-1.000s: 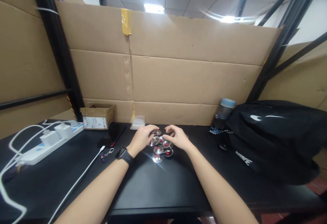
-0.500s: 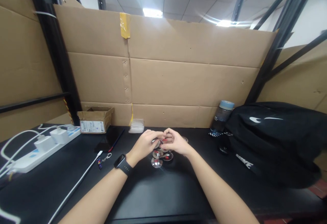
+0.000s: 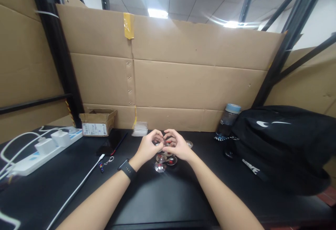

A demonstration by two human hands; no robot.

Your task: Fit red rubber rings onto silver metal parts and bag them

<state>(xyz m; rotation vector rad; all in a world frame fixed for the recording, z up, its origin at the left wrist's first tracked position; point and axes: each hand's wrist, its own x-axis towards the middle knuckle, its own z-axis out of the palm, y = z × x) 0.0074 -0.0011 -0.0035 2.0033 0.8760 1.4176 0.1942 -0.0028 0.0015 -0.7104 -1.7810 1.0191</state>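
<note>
My left hand [image 3: 149,145] and my right hand [image 3: 178,145] meet over the middle of the black table. Their curved fingers and thumbs come together around a thin shiny disc [image 3: 164,142], turned nearly edge-on to me. Its faces are mostly hidden by the fingers. Just below and behind the hands lie several more silver discs with domed, red-marked middles; the nearest disc [image 3: 160,167] is flat on the table. Another disc [image 3: 189,144] shows beyond my right hand. A dark watch [image 3: 127,169] is on my left wrist.
At left are a white power strip [image 3: 47,153] with cables, an open small carton [image 3: 97,124], a black phone [image 3: 111,142] and a keyring [image 3: 105,163]. Behind the hands lies a clear plastic packet [image 3: 140,129]. A bottle [image 3: 228,119] and black bag [image 3: 283,153] stand at right.
My left hand has turned more upright and shifted slightly left. The disc between the hands now stands closer to edge-on. The discs on the table look unmoved.
</note>
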